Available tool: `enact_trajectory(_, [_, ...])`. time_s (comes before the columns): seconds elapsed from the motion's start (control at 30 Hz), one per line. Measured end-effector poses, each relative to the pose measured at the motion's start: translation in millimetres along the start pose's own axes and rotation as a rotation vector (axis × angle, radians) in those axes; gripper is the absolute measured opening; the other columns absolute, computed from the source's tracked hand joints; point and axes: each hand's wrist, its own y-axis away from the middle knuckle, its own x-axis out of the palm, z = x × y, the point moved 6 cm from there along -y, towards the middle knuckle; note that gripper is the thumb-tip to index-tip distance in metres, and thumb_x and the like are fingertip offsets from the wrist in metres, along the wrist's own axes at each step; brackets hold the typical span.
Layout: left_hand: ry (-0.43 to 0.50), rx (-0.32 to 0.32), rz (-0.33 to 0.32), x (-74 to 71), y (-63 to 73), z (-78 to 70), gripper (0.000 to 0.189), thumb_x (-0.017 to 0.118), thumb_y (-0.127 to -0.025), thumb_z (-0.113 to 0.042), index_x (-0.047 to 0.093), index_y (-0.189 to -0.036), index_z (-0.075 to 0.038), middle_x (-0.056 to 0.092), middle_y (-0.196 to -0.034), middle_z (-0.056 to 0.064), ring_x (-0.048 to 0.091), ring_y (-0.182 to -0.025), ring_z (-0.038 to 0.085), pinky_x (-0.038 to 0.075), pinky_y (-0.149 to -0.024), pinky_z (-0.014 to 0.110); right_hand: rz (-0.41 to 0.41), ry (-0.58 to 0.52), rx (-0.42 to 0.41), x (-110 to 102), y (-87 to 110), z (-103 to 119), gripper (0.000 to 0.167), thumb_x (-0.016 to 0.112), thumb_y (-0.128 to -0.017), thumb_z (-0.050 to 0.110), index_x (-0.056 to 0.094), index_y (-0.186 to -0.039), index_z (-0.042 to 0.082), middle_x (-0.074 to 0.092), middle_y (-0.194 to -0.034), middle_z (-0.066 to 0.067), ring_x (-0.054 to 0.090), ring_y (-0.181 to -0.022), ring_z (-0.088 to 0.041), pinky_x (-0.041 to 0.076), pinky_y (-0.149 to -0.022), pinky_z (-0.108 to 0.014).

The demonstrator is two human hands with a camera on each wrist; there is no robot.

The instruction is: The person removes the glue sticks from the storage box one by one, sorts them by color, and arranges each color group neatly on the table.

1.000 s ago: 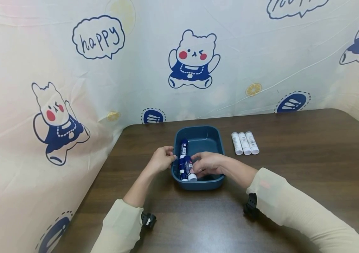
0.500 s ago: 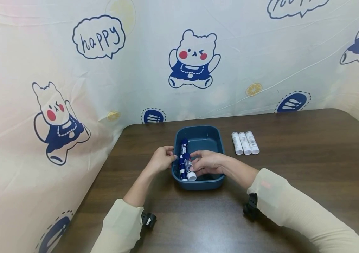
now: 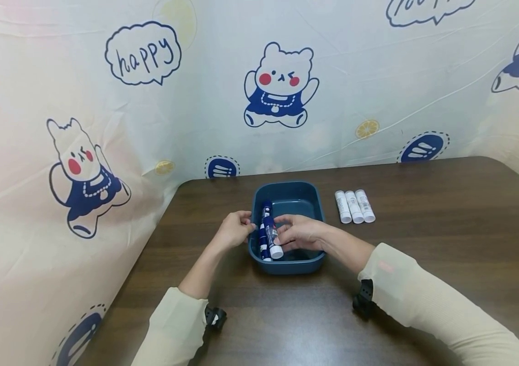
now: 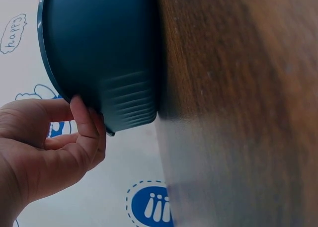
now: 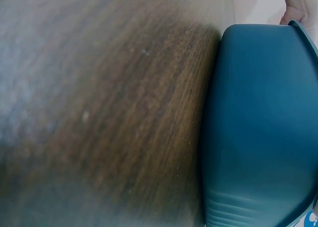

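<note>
In the head view, my right hand (image 3: pixel 302 233) reaches over the near right part of a dark blue-green plastic bin (image 3: pixel 297 267). Its fingers hold a dark blue glue stick (image 3: pixel 271 232) with a white end, tilted over two similar blue sticks lying end to end along the bin's left wall. The nearer of these sticks (image 3: pixel 263 245) is partly covered by the held one. My left hand (image 3: pixel 234 231) is at the bin's left side; in the left wrist view its thumb and fingers pinch the rim. The right wrist view shows the bin's outer wall (image 5: pixel 258 122), with the right hand hidden.
Three white glue sticks (image 3: pixel 354 207) lie side by side on the brown wooden table (image 3: pixel 447 218), right of the bin. A pale curtain (image 3: pixel 213 101) with cartoon prints hangs behind and to the left of the table.
The glue stick in my right hand has shifted slightly away from me and to the left, its white end rising off the bin's near end. The left hand and bin stay put.
</note>
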Motion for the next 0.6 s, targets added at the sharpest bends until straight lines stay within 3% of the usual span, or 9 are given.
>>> enact_trajectory(0.47, [-0.007,-0.005,-0.015,-0.3,0.6,0.4,0.043,0.054,-0.093,-0.008,0.044,-0.134,-0.001,0.053,-0.091,0.011,0.055,-0.079,0.023,0.052,-0.067,0.030,-0.005,-0.030,-0.055,-1.4,-0.9,2.3,0.071,0.058,-0.083,-0.005,0.020,-0.142,0.007,0.047,-0.119,-0.021,0.055,-0.099,-0.028,0.044,-0.090,-0.044])
enact_trajectory(0.6, [0.000,0.019,-0.014,0.2,-0.8,-0.6,0.043,0.054,-0.092,-0.006,0.044,-0.133,0.002,0.053,-0.091,0.011,0.055,-0.080,0.022,0.052,-0.066,0.031,0.002,-0.041,-0.067,-1.4,0.5,5.6,0.073,0.058,-0.083,-0.006,0.018,-0.143,0.007,0.046,-0.119,-0.021,0.055,-0.100,-0.028,0.044,-0.091,-0.044])
